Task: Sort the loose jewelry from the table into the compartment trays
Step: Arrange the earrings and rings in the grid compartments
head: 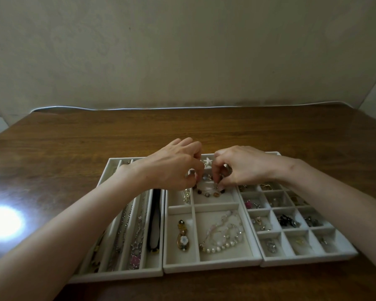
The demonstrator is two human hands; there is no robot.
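Three pale compartment trays stand side by side on the wooden table. Over the far part of the middle tray (213, 267) my left hand (172, 168) and my right hand (239, 166) pinch the two ends of a beaded bracelet (208, 193) with brown and amber stones. Its lower loop lies in the upper wide compartment. A silver star piece (207, 161) shows between my hands. Below lie a pearl bracelet (221, 244) and a floral brooch (183, 237). The left tray (117, 276) holds long necklaces in narrow slots.
The right tray (308, 260) is a grid of small cells with earrings and charms. A bright light reflection (2, 221) glares on the table at the left. Bare wood stretches behind the trays to a pale wall.
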